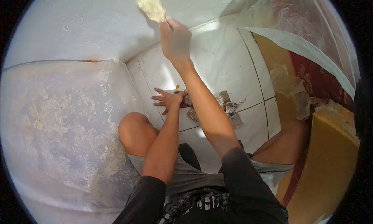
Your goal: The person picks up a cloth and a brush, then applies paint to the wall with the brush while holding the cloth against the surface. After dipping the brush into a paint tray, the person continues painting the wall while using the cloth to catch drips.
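My right hand (175, 39) is raised near the wall at the top middle, closed round the handle of a tool. The tool's flat head (151, 7), pale yellow and a little blurred, points up and left close to the white wall (97, 26). Lower down, my left hand (169, 99) rests on the white tiled floor (221, 53) with its fingers spread. A crumpled, patterned cloth (236, 107) lies beside that hand, partly hidden behind my right forearm. Near my left fingertips is a small orange bit (177, 86).
A stained, peeling grey wall surface (70, 127) fills the left side. At the right stand yellow-brown boards or cushions (330, 158) with a dark red patterned panel (320, 76), partly under clear plastic sheeting (307, 18). My bent knees are on both sides.
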The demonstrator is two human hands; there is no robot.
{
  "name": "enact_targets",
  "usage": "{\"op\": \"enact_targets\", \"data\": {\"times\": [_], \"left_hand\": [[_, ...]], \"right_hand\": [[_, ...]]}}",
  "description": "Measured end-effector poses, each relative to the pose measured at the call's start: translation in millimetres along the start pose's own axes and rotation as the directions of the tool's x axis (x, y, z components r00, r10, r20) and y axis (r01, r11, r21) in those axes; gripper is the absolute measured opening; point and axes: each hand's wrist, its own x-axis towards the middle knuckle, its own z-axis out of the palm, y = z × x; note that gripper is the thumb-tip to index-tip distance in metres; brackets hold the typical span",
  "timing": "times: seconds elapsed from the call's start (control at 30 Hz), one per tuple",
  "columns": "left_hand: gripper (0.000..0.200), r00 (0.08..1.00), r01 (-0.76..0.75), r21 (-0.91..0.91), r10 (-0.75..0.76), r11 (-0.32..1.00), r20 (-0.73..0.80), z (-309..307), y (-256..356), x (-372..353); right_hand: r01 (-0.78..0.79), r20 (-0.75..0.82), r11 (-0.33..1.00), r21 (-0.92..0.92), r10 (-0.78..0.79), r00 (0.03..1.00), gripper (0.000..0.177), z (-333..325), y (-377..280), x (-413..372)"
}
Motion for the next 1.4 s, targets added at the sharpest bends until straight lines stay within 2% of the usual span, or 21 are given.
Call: {"op": "enact_targets", "data": {"times": [0.07, 0.1, 0.27, 0.3, 0.37, 0.4, 0.47, 0.53, 0.57, 0.63, 0.7, 0.77, 0.87, 0.9, 0.97, 1.03, 1.1, 1.17, 1.23, 1.37, 1.4], "left_hand": [[0.135, 0.998, 0.062, 0.008, -0.062, 0.998, 0.009, -2, -1, 3], [0.133, 1.000, -0.012, 0.052, 0.011, 0.999, 0.014, -4, 0, 2], [0.135, 0.996, -0.085, 0.099, 0.083, 0.991, 0.022, -8, 0, -2], [0.136, 0.999, -0.019, 0.058, 0.017, 0.998, 0.029, -7, 2, 1], [0.141, 0.998, 0.041, 0.021, -0.042, 0.999, 0.042, -5, 3, 2], [0.141, 0.999, 0.034, 0.015, -0.035, 0.999, 0.031, -5, 3, 2], [0.141, 0.999, 0.032, 0.015, -0.032, 0.999, 0.025, -4, 0, 2], [0.137, 0.999, 0.045, -0.005, -0.044, 0.999, 0.025, -5, 0, 1], [0.137, 0.999, 0.044, -0.004, -0.044, 0.999, 0.031, -1, -4, 3], [0.133, 0.999, -0.039, 0.062, 0.040, 0.997, -0.016, 9, -14, 15], [0.132, 0.998, -0.033, 0.030, 0.034, 0.999, -0.045, 17, -17, 26], [0.130, 0.997, -0.015, 0.001, 0.015, 1.000, -0.072, 18, -21, 23], [0.129, 1.000, 0.026, -0.013, -0.027, 1.000, -0.016, 2, -9, 10], [0.130, 1.000, 0.025, 0.003, -0.025, 1.000, -0.013, 1, -9, 8], [0.130, 1.000, 0.021, 0.013, -0.021, 1.000, -0.009, 1, -8, 4], [0.132, 1.000, 0.015, 0.032, -0.015, 0.999, -0.013, -1, -5, 2], [0.133, 1.000, 0.020, 0.033, -0.020, 0.999, -0.007, -2, -4, 3], [0.134, 1.000, 0.023, 0.037, -0.023, 0.999, 0.002, -2, -3, 4], [0.134, 1.000, 0.022, 0.051, -0.022, 0.998, 0.003, 0, -6, 5], [0.136, 1.000, 0.010, 0.032, -0.010, 0.999, -0.001, -5, -1, 1], [0.137, 1.000, 0.017, 0.054, -0.018, 0.998, 0.002, -6, 0, -1]], "right_hand": [[-0.079, 0.059, 0.965, -0.251, 0.097, 0.994, 0.024, 16, 67, 5], [-0.107, 0.083, 0.924, -0.367, 0.146, 0.986, 0.024, 25, 105, 5], [-0.415, -0.024, 0.800, -0.434, 0.450, 0.893, 0.026, 20, 141, -14], [-0.414, -0.023, 0.799, -0.436, 0.450, 0.893, 0.026, 23, 143, -9], [-0.197, 0.070, 0.796, -0.572, 0.287, 0.955, 0.025, 30, 147, 4], [-0.196, 0.069, 0.794, -0.575, 0.286, 0.956, 0.025, 26, 128, 6], [-0.027, 0.158, 0.896, -0.443, 0.108, 0.982, 0.021, 15, 78, 10], [-0.144, 0.131, 0.967, -0.210, 0.174, 0.976, 0.017, -9, 0, -2], [-0.147, 0.129, 0.965, -0.215, 0.177, 0.976, 0.017, -11, -3, -14], [0.007, 0.003, 0.990, 0.143, -0.008, 1.000, 0.020, -5, -7, -25], [0.007, -0.012, 0.990, 0.138, -0.006, 1.000, 0.023, 17, 37, -18], [-0.172, -0.011, 0.983, -0.066, 0.172, 0.985, 0.021, 31, 79, -12], [-0.298, -0.056, 0.925, -0.234, 0.294, 0.954, 0.019, 44, 138, -17], [-0.304, -0.051, 0.924, -0.233, 0.301, 0.952, 0.019, 46, 153, -21], [-0.285, 0.024, 0.841, -0.459, 0.332, 0.943, 0.020, 37, 172, -22], [-0.308, 0.020, 0.835, -0.455, 0.356, 0.934, 0.021, 35, 174, -12], [-0.163, 0.141, 0.779, -0.605, 0.307, 0.941, 0.021, 35, 164, 0], [-0.126, 0.128, 0.835, -0.535, 0.228, 0.965, 0.021, 28, 127, 11], [-0.247, 0.097, 0.959, -0.142, 0.261, 0.960, 0.020, 7, 62, -2], [-0.100, -0.002, 0.995, -0.009, 0.100, 0.995, 0.019, -11, 69, -22], [-0.076, -0.121, 0.986, -0.148, 0.058, 0.991, 0.019, -16, 90, -23]]}}
